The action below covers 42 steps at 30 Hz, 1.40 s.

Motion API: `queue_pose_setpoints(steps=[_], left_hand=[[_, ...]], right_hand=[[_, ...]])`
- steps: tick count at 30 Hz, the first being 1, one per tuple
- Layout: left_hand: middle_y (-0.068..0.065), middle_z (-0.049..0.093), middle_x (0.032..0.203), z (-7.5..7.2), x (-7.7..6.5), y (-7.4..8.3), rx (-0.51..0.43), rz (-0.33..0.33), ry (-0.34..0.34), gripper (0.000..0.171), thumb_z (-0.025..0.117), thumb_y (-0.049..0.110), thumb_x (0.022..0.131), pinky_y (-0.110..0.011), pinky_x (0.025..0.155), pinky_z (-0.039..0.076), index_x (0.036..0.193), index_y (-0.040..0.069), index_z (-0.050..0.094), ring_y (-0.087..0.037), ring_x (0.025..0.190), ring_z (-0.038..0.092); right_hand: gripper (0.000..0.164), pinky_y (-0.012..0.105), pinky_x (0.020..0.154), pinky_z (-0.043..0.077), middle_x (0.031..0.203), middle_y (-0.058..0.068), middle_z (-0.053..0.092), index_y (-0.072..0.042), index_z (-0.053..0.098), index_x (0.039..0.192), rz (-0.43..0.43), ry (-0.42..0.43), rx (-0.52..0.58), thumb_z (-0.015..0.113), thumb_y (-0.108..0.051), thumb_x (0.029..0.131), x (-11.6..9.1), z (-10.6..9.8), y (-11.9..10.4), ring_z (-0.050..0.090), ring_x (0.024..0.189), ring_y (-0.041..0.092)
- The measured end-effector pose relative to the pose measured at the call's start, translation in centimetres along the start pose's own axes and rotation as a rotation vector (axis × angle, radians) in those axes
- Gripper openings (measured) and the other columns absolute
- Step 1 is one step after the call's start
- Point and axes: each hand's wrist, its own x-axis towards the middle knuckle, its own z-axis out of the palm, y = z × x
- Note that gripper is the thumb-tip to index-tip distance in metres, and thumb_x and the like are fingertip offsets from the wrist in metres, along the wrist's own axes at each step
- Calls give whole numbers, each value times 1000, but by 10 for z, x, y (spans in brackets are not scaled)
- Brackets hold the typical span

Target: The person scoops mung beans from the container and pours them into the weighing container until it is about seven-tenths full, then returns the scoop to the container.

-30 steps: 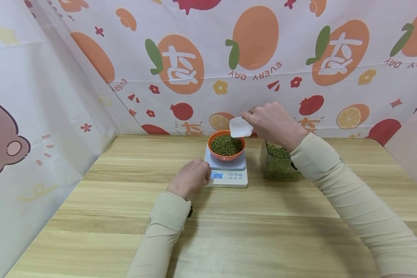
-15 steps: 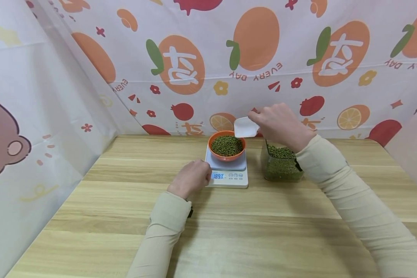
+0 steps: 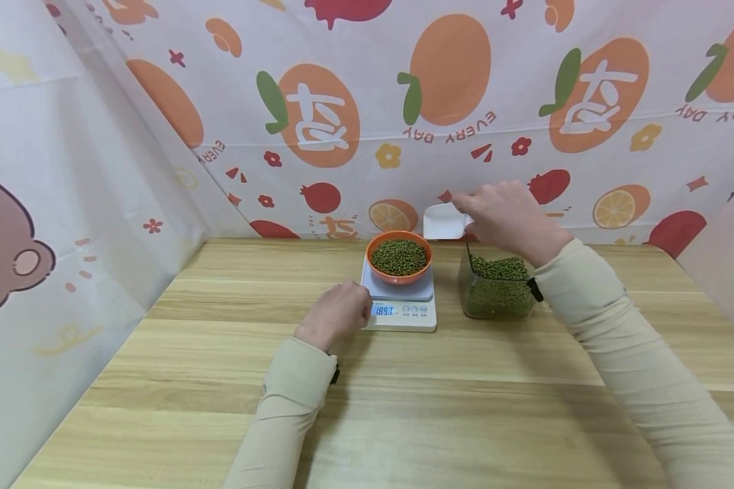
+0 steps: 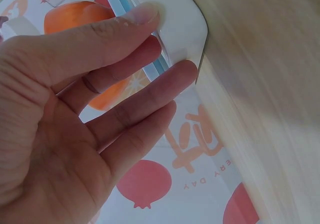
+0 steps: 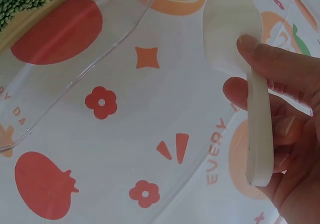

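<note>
My right hand (image 3: 508, 217) pinches the handle of a white scoop (image 3: 443, 222) between thumb and fingers. In the right wrist view the scoop (image 5: 232, 29) hangs tilted. It is raised just right of an orange bowl (image 3: 399, 258) of small green beans, likely mung beans. That bowl stands on a white kitchen scale (image 3: 404, 316), whose lit display appears to read 189.7. My left hand (image 3: 338, 314) is at the scale's front left corner. In the left wrist view its thumb and loosely extended fingers (image 4: 142, 101) rest against the edge of the scale (image 4: 175, 24).
A clear square container (image 3: 495, 295) partly full of the same green beans stands right of the scale, below my right wrist. Behind the wooden table (image 3: 404, 407) hangs a fruit-print cloth (image 3: 367, 136); another cloth closes off the left side.
My right hand has drawn the scoop rightward, away from over the bowl toward the container. The display went from about 189.8 to 189.7. My left hand has stayed in place.
</note>
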Motion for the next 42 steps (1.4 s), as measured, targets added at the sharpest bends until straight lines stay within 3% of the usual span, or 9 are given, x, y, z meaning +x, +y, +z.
queue_pose_setpoints(steps=[28, 42], left_hand=[[-1, 43, 54, 0, -1, 1, -4, 9, 18, 27, 54, -8, 68, -23, 45, 28, 52, 13, 50, -11, 50, 36], [2, 39, 52, 1, 0, -1, 11, 36, 35, 29, 52, -9, 64, -22, 44, 26, 49, 15, 45, -10, 50, 34]], right_hand=[[28, 36, 35, 36, 66, 5, 62, -11, 60, 85, 83, -26, 77, 77, -16, 63, -22, -9, 16, 46, 48, 21], [27, 37, 40, 39, 69, 6, 63, -10, 60, 86, 157, -144, 105, 76, -17, 65, -25, -22, 22, 48, 50, 19]])
